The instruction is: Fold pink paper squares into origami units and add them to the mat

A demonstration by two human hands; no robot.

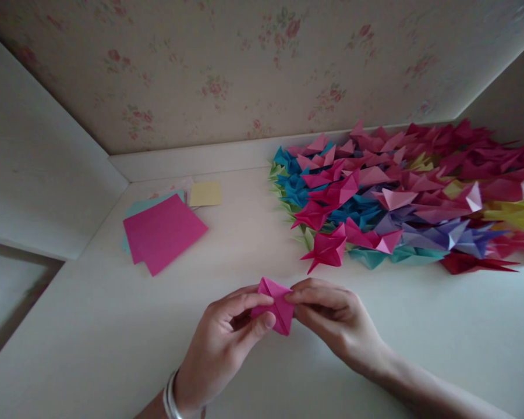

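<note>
Between my two hands is a small folded pink origami paper [282, 311], roughly diamond-shaped, with a crease or slit running across its face. My left hand [229, 334] grips its left side, thumb in front and fingers over the top; a pale bracelet circles that wrist. At the right corner, my right hand [338, 317] pinches the paper between thumb and fingertips. The far side of the paper and some fingertips are hidden.
Folded paper cranes [332, 192] in many colours fill the back right of the white table [227, 250]. Magenta paper sheets [166, 233] lie at the left over light blue ones, beside a yellow paper pad [205, 193]. A flowered wall [244, 75] rises behind.
</note>
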